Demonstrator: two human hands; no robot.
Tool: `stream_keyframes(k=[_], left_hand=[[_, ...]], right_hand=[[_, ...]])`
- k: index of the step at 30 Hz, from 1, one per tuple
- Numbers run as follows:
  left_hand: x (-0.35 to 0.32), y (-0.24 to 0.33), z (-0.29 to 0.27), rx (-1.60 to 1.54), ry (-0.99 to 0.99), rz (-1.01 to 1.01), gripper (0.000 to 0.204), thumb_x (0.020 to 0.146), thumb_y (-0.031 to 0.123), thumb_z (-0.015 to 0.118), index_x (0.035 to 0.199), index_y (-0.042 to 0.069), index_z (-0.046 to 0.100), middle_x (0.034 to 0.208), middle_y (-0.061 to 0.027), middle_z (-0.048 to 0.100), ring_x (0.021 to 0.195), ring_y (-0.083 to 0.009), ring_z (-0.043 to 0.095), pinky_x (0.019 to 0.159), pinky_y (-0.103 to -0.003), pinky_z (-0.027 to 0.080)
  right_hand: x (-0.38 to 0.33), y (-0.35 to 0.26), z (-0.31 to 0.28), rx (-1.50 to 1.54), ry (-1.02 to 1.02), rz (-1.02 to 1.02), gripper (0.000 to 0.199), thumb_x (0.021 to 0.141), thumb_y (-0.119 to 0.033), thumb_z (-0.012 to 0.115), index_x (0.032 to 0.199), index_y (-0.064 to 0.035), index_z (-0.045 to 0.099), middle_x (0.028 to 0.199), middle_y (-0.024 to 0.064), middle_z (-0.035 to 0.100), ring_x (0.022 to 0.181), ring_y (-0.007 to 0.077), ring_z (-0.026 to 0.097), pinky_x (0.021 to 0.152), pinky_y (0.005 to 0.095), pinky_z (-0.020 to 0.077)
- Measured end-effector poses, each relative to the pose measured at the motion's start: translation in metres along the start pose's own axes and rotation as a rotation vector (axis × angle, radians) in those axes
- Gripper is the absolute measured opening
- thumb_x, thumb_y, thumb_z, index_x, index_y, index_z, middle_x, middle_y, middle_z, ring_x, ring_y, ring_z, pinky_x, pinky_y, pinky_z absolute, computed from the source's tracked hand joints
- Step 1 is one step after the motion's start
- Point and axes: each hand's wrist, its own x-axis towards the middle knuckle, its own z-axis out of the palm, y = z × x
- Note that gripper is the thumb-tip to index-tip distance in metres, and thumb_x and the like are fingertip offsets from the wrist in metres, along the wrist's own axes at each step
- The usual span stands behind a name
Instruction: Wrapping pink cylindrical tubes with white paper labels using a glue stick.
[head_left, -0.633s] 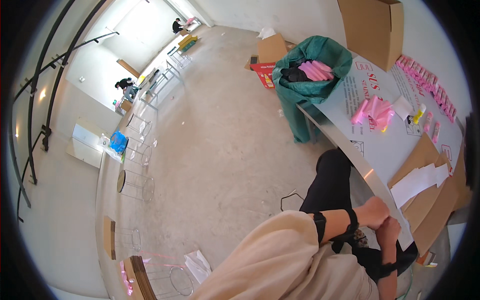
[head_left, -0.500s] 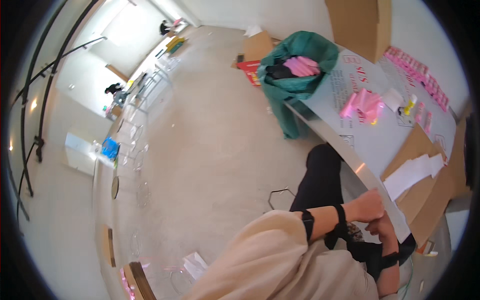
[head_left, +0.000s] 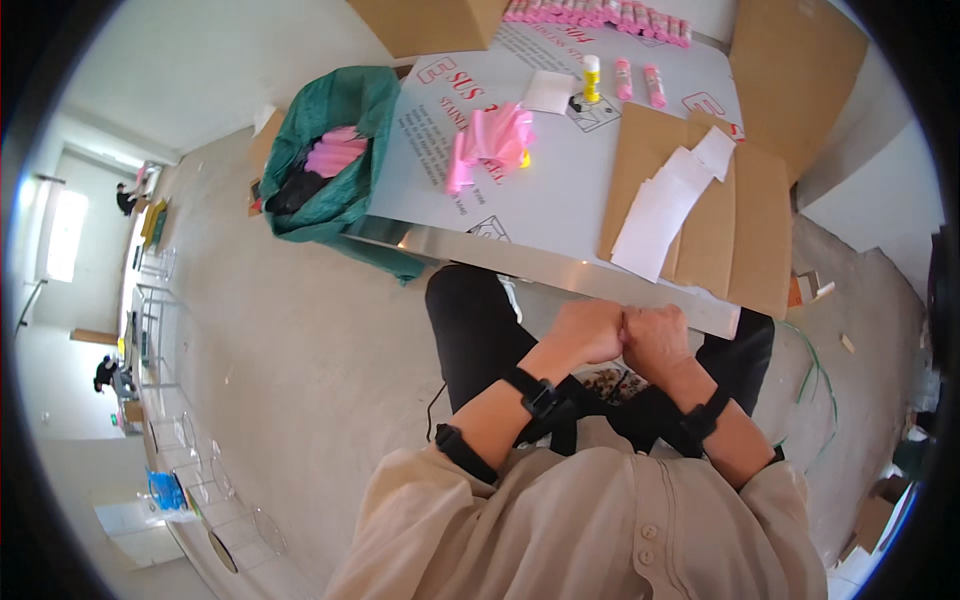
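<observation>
My left hand [head_left: 590,331] and my right hand [head_left: 657,342] meet over my lap, just below the near edge of the table [head_left: 560,215]. Both are closed, knuckles up and touching each other; whatever may be between the fingers is hidden. Nearest to them on the tabletop, overlapping white paper strips [head_left: 660,212] lie across a flattened piece of brown cardboard [head_left: 755,230]. Farther left rests a crumpled heap of pink sheets [head_left: 490,140]. A yellow glue stick with a white cap [head_left: 591,80] stands upright beside a small white paper pad [head_left: 548,92].
Two pink rolls [head_left: 655,87] lie right of the glue stick, and a row of several more [head_left: 600,14] lines the back. A green sack [head_left: 350,130] holding pink and black material hangs at the table's left. Cardboard boxes [head_left: 430,25] stand behind. Stools and people are far left.
My view has swung to the right, so the table and both arms now sit nearer the middle. The hands are still closed together by the table edge.
</observation>
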Motion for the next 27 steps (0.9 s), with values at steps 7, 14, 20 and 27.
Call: stream_keyframes(k=[7, 14, 20, 27], left_hand=[[0.000, -0.016, 0.008, 0.064, 0.112, 0.207, 0.020, 0.061, 0.017, 0.062, 0.078, 0.006, 0.064, 0.068, -0.0156, 0.062, 0.070, -0.0344, 0.062, 0.064, -0.043, 0.049], [0.006, -0.009, 0.024, 0.164, 0.441, 0.291, 0.013, 0.058, 0.021, 0.065, 0.058, 0.008, 0.064, 0.061, -0.0123, 0.061, 0.065, -0.0296, 0.062, 0.055, -0.040, 0.046], [-0.001, -0.016, 0.016, 0.107, 0.295, 0.154, 0.013, 0.058, 0.022, 0.064, 0.058, 0.009, 0.064, 0.061, -0.0118, 0.061, 0.062, -0.0278, 0.062, 0.053, -0.038, 0.045], [0.003, -0.026, 0.022, 0.023, 0.216, -0.011, 0.012, 0.056, 0.022, 0.065, 0.058, 0.010, 0.064, 0.062, -0.0101, 0.063, 0.064, -0.0270, 0.063, 0.056, -0.037, 0.046]], right_hand=[[0.007, 0.016, 0.026, 0.333, -0.103, 0.128, 0.014, 0.062, -0.015, 0.067, 0.071, -0.0051, 0.061, 0.071, 0.0188, 0.062, 0.073, 0.0364, 0.061, 0.066, 0.0444, 0.0470], [0.015, 0.038, 0.016, 0.659, -0.394, 0.067, 0.011, 0.061, -0.007, 0.064, 0.060, -0.0003, 0.056, 0.061, 0.0191, 0.058, 0.058, 0.0344, 0.058, 0.049, 0.0414, 0.0431], [0.018, 0.033, 0.044, 0.042, 0.152, -0.090, 0.005, 0.068, -0.006, 0.057, 0.065, -0.0010, 0.057, 0.066, 0.0208, 0.058, 0.064, 0.0399, 0.057, 0.056, 0.0467, 0.0432], [0.019, 0.014, 0.038, -0.061, 0.204, -0.238, 0.006, 0.071, -0.008, 0.056, 0.073, -0.0033, 0.059, 0.066, 0.0183, 0.059, 0.064, 0.0394, 0.057, 0.057, 0.0481, 0.0428]])
